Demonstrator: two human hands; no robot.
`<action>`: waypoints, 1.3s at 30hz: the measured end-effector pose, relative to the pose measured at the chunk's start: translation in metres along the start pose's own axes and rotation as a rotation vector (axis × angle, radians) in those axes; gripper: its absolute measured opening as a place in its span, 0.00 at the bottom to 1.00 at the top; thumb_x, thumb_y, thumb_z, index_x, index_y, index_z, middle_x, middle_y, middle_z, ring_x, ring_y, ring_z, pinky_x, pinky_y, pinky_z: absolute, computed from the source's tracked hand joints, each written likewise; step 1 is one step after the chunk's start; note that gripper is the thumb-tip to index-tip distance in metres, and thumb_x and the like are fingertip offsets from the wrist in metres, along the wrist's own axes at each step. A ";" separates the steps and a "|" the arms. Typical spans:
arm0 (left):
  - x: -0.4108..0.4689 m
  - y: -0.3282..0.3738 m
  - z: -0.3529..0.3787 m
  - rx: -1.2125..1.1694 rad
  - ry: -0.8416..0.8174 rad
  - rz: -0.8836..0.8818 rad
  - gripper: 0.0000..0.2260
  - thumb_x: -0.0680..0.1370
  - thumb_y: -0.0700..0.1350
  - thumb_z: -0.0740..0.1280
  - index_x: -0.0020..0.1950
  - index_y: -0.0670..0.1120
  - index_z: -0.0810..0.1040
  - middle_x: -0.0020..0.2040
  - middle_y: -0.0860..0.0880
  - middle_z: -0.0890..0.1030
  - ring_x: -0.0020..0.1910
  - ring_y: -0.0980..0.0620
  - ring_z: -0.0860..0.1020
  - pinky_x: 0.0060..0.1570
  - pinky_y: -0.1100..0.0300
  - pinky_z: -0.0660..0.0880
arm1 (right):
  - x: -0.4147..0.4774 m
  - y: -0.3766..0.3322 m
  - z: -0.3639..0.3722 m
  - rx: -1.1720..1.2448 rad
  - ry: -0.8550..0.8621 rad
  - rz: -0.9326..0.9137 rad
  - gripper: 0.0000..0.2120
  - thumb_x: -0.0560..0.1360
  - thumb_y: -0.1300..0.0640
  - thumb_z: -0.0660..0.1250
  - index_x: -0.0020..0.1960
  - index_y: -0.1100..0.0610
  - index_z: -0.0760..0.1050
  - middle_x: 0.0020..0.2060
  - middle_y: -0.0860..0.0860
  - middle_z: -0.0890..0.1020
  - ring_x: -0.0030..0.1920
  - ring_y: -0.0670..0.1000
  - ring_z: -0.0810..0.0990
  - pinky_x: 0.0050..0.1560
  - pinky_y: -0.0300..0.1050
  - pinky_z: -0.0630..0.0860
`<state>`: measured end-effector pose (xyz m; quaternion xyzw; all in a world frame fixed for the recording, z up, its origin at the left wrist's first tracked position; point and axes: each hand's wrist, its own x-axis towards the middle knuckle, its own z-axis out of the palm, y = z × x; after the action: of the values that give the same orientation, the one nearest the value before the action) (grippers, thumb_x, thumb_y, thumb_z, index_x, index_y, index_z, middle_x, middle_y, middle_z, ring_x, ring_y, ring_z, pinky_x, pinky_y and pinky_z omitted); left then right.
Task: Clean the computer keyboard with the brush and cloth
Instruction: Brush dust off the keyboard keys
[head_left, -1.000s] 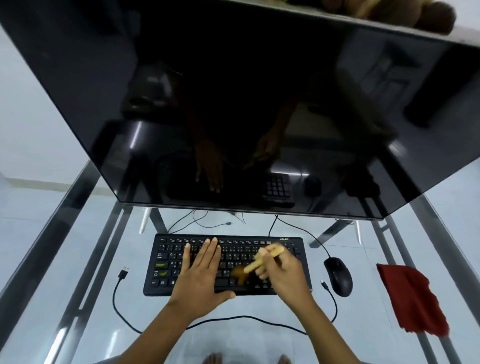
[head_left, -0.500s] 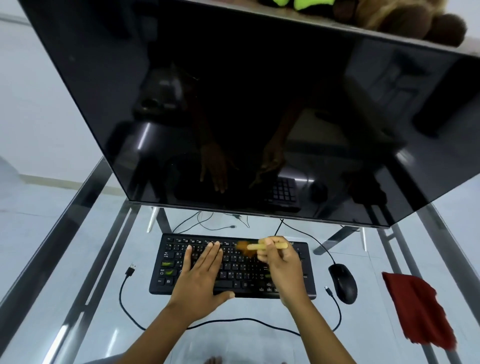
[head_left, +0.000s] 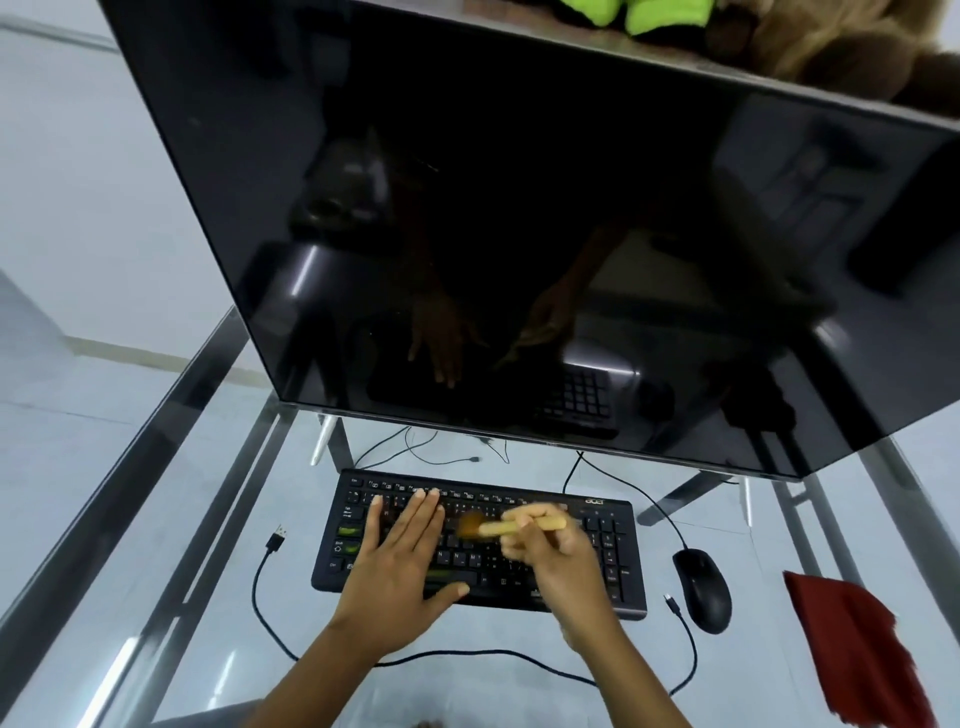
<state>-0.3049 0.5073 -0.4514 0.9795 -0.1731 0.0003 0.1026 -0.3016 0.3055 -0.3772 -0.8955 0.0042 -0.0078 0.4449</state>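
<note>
left hand (head_left: 402, 564) lies flat, fingers spread, pressing on the keyboard (head_left: 608, 561) on the glass bench (head_left: 218, 519). right hand (head_left: 558, 556) grips the brush (head_left: 511, 526), blurred bristles on the middle keys. red cloth (head_left: 862, 644) sits well apart, right of the mouse (head_left: 702, 590).

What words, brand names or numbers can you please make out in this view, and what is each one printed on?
"acer": pale lettering on the top right corner of the flat black computer keyboard.
Key legends on that keyboard: white marks are visible, but too small and blurred to read.
Large glossy black monitor: no readable text, only reflections.
Black computer mouse, crumpled red cloth and wooden-handled brush: no readable text.
</note>
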 end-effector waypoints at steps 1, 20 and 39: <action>-0.004 -0.004 -0.001 -0.018 0.024 -0.038 0.39 0.75 0.70 0.54 0.74 0.42 0.67 0.77 0.46 0.61 0.77 0.50 0.56 0.73 0.39 0.48 | -0.001 0.000 0.004 -0.042 -0.037 -0.018 0.07 0.80 0.59 0.63 0.49 0.54 0.79 0.44 0.49 0.86 0.47 0.50 0.83 0.51 0.40 0.79; -0.033 -0.053 -0.004 -0.382 0.070 -0.383 0.57 0.62 0.78 0.63 0.79 0.46 0.46 0.79 0.49 0.54 0.78 0.52 0.52 0.75 0.50 0.37 | 0.041 -0.045 0.031 0.034 -0.025 -0.028 0.08 0.76 0.64 0.67 0.44 0.52 0.80 0.42 0.43 0.84 0.41 0.45 0.81 0.40 0.34 0.77; -0.042 -0.067 -0.013 -0.547 0.131 -0.339 0.54 0.64 0.72 0.69 0.79 0.50 0.47 0.77 0.56 0.59 0.72 0.64 0.48 0.73 0.59 0.45 | 0.051 -0.063 0.054 0.166 -0.274 0.154 0.06 0.78 0.62 0.64 0.46 0.56 0.79 0.36 0.49 0.86 0.38 0.54 0.83 0.43 0.44 0.81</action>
<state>-0.3213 0.5854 -0.4536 0.9284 0.0056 -0.0004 0.3714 -0.2491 0.3862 -0.3590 -0.8454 0.0113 0.1482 0.5131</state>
